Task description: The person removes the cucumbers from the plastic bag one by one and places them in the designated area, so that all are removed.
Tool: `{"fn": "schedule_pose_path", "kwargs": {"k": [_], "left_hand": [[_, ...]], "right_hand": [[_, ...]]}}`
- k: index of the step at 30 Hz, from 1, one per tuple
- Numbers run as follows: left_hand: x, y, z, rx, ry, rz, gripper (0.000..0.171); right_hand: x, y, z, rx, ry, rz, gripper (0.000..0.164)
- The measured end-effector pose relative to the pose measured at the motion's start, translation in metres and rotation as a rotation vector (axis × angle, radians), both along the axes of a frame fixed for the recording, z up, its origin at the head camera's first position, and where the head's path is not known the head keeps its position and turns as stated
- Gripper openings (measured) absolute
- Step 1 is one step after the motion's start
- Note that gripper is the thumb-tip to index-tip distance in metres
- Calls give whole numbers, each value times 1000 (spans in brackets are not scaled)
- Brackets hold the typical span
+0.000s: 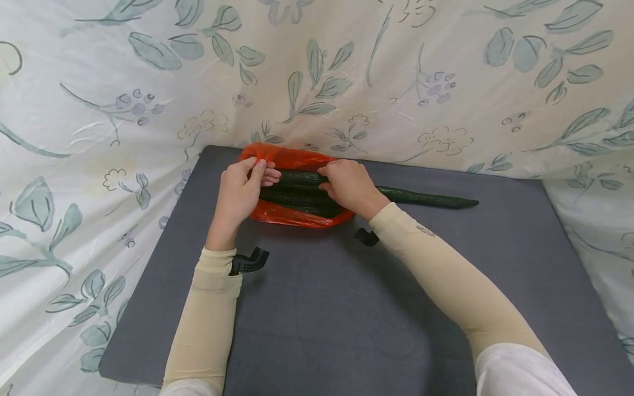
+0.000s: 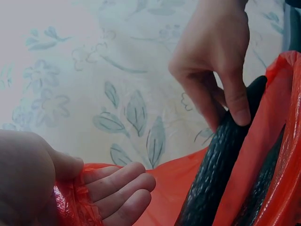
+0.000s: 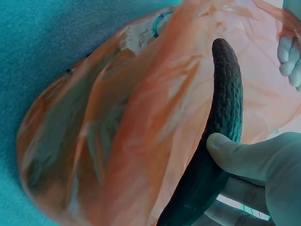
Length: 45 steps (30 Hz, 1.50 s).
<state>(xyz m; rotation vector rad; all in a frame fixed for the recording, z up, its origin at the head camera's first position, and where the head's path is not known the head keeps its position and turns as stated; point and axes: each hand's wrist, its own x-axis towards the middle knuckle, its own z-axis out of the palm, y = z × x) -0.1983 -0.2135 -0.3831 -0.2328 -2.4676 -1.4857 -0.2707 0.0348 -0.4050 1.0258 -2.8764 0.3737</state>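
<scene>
In the head view, my left hand [image 1: 240, 188] pinches the gathered rim of a thin red plastic bag [image 1: 294, 215]. The bag's mouth gapes towards me. My right hand [image 1: 353, 184] grips one end of a dark green cucumber [image 1: 296, 177] between thumb and fingers, over the bag's opening. In the right wrist view that cucumber [image 3: 228, 101] shows bumpy skin and a slight curve. Below it, more cucumbers [image 1: 302, 199] lie inside the bag. The left wrist view shows another cucumber [image 2: 263, 183] partly behind the red film.
Another long cucumber [image 1: 431, 198] lies on the grey tabletop [image 1: 337, 308], to the right of the bag and partly behind my right hand. A leaf-patterned cloth [image 1: 376, 99] hangs along the table's back edge and both sides.
</scene>
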Motion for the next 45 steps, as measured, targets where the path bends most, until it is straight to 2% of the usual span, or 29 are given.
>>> {"fn": "schedule_pose_path", "kwargs": {"k": [13, 22, 33, 45], "left_hand": [[-1, 3, -2, 8, -7, -7, 35], [1, 1, -4, 15, -8, -2, 33], [0, 1, -1, 27, 6, -5, 33], [-2, -2, -2, 23, -9, 8, 34]], "right_hand": [[4, 28, 3, -49, -14, -36, 41], [-1, 32, 3, -129, -20, -50, 40], [0, 50, 10, -121, -23, -103, 43], [8, 80, 5, -121, -10, -114, 44]]}}
